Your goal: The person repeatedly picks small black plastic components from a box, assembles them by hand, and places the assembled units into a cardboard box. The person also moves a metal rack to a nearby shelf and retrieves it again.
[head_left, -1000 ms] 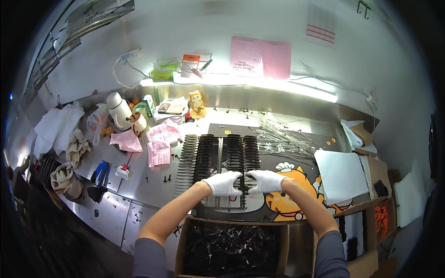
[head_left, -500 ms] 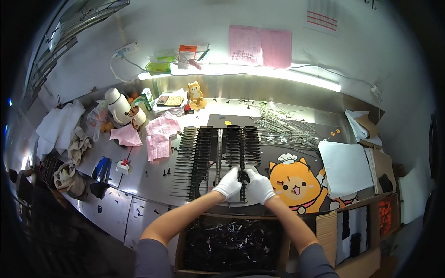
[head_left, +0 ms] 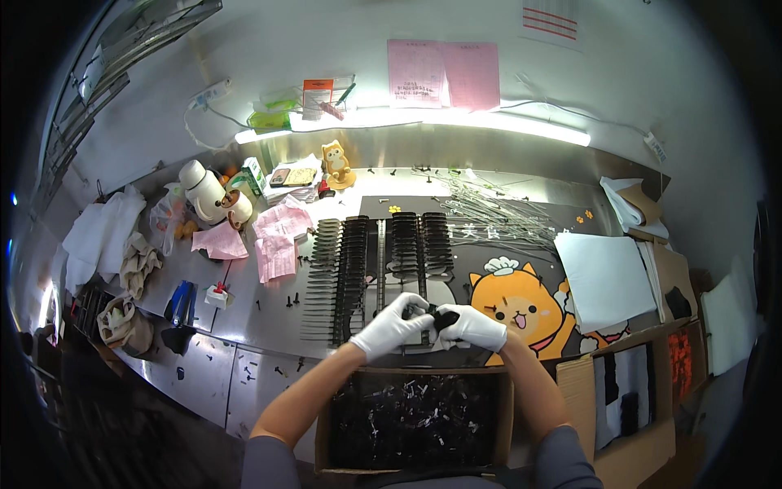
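Both of my hands wear white gloves and meet over the near end of a rack. My right hand (head_left: 476,328) pinches a small black piece (head_left: 445,320), probably plastic, whose exact kind I cannot make out. My left hand (head_left: 391,328) has its fingers closed at the same spot, its fingertips against the black pieces. Beyond them, rows of black blade-like parts (head_left: 420,244) are stacked along a rail, shorter toward my hands than before. To the left stands a fuller double row of similar parts (head_left: 352,269), with a metal strip (head_left: 381,261) between the rows.
An open cardboard box (head_left: 503,424) full of small black parts sits in front of me. Thin metal rods (head_left: 497,213) lie at the back. White sheets (head_left: 607,277) rest at right; pink papers (head_left: 281,236) and a white jug (head_left: 204,191) stand left. Loose black pieces dot the steel surface.
Both hands have come back toward me and apart, off the right-hand row. A black piece now shows between my fingertips. The view has shifted slightly.
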{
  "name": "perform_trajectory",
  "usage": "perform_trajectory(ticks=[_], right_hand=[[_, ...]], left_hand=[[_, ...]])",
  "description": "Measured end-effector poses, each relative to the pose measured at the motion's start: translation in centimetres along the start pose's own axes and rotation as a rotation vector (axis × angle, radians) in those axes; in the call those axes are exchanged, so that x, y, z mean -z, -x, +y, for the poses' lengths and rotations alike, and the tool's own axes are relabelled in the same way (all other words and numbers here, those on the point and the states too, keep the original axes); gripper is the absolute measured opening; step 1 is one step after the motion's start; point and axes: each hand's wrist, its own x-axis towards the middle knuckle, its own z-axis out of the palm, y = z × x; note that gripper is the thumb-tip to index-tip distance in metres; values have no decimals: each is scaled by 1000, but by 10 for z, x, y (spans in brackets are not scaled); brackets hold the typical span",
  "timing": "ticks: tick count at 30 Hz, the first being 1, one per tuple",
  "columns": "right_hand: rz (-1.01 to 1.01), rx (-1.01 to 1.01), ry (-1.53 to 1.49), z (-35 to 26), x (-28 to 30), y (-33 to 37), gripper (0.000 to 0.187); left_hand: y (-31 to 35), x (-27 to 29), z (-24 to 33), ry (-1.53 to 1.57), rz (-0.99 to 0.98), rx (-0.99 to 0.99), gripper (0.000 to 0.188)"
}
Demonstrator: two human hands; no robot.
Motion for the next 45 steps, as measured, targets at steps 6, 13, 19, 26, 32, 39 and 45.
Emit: perform_trajectory(ticks=[6,13,19,26,32,39,45], right_hand=[[-6,-155,515,13,-59,35,27],[550,240,1116,107,-138,45,9],[241,178,865,116,-137,57,19],[-486,-421,601,86,-136,68,27],[118,6,774,101,-123,59,30],[-838,-342,50,90,-94,64,19],[489,533,694,21,10,5,14]], left_hand=[[62,-59,-59,-336,199,-305,22],[99,-102,-96,561,95,466,24],[129,-102,-121,-42,160,-142,22],[137,-84,-92,-905,-505,-620,12],[121,-86,-79,-547,-2,-204,14],[151,-94,-118,-620,-819,-655,13],[57,-19,-32,-647,-149,-456,23]])
